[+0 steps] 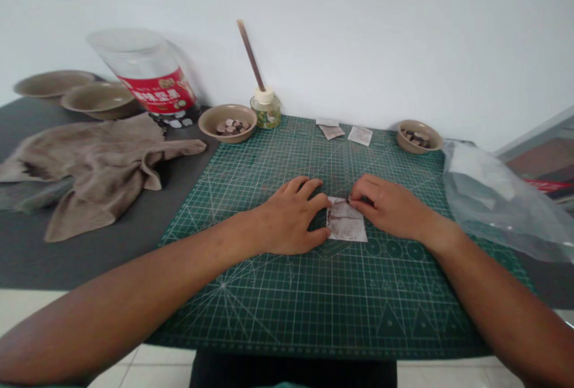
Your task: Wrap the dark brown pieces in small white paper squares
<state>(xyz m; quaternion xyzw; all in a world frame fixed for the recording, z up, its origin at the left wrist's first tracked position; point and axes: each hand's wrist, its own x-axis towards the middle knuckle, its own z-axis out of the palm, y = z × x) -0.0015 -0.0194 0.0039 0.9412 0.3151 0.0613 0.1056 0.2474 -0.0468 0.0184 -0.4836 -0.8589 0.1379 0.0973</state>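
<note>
A small white paper square [346, 223] smeared with brown lies on the green cutting mat [314, 304]. My left hand [291, 217] rests on the mat with its fingers curled, thumb and fingertips pressing the paper's left edge. My right hand [390, 205] is closed in a pinch at the paper's top right corner, on something dark and too small to make out.
Two tan bowls of brown pieces [228, 122] [418, 136] stand at the mat's far edge, with a reed diffuser bottle [265, 110] and paper squares [360, 135] between. A brown cloth [96, 167], plastic jar [146, 71] and empty bowls [98, 100] lie left; a plastic bag [493, 196] lies right.
</note>
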